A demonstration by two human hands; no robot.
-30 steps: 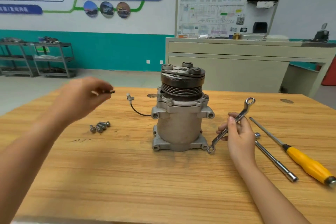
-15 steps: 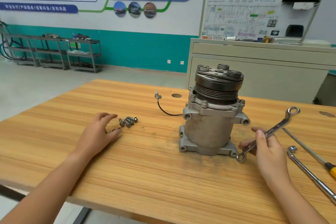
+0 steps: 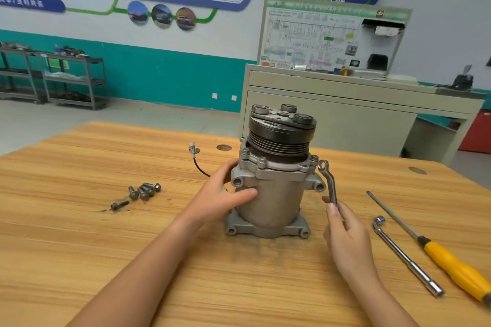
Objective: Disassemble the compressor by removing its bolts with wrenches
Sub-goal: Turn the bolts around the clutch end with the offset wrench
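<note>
A grey metal compressor (image 3: 276, 194) with a black pulley on top stands upright on the wooden table (image 3: 239, 287). My left hand (image 3: 223, 195) grips its left side, thumb across the front of the body. My right hand (image 3: 345, 231) holds a silver ring wrench (image 3: 328, 180) upright; the wrench's ring end sits beside a bolt (image 3: 314, 159) on the compressor's right flange. Several removed bolts (image 3: 144, 190) lie in a heap on the table to the left, and one more bolt (image 3: 119, 205) lies apart in front of them.
An L-shaped socket wrench (image 3: 406, 255) and a yellow-handled driver (image 3: 451, 265) lie on the table at the right. A black wire with a connector (image 3: 194, 152) runs from the compressor's back left. A grey cabinet (image 3: 345, 114) stands behind the table.
My left hand left the bolts on the table and took hold of the compressor's side. My right hand swung the wrench upright, bringing its ring end up to the right flange bolt.
</note>
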